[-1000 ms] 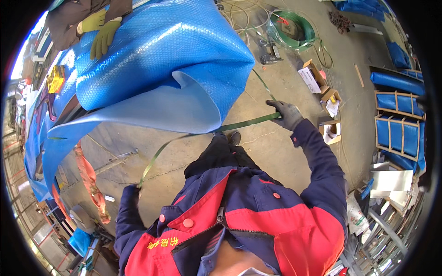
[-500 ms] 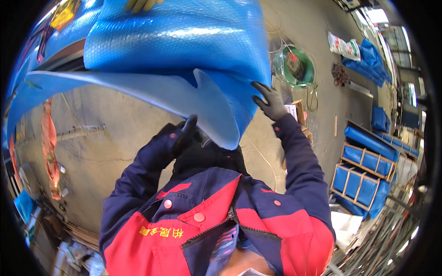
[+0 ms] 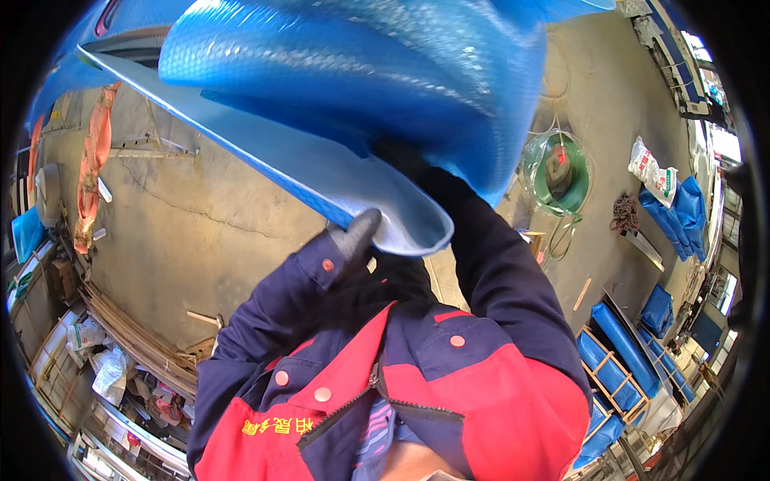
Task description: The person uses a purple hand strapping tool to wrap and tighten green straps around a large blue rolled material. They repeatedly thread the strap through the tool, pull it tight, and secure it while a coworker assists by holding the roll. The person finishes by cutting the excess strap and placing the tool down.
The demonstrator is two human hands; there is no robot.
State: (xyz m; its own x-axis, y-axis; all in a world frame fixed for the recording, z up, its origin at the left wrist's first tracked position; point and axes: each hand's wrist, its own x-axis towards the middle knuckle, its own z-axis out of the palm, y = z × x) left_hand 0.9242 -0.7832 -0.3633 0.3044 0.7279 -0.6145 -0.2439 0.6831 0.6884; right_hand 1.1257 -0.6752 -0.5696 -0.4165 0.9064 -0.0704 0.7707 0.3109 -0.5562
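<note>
A large sheet of blue bubble wrap point(image 3: 345, 60) is folded over in front of me, with its pale inner side showing along the near flap. My left hand point(image 3: 358, 232), in a grey glove, is closed on the flap's near edge with the thumb on top. The fingers beneath the edge are hidden. Reaching under the upper fold is my right hand point(image 3: 399, 158), in a dark glove. Shadow and the wrap cover its fingers, so their grip does not show.
A coil of green strap point(image 3: 553, 172) lies on the floor to the right. Beyond it are a white sack point(image 3: 654, 172) and blue-wrapped bundles point(image 3: 613, 365) with wooden frames. On the left hang orange slings point(image 3: 95, 168), and long wooden strips point(image 3: 136, 337) lie lower down.
My right hand has moved from the wrap's right edge leftward under the fold. My left hand now grips the flap's edge. The view has shifted, and another gloved hand at the top is gone from sight.
</note>
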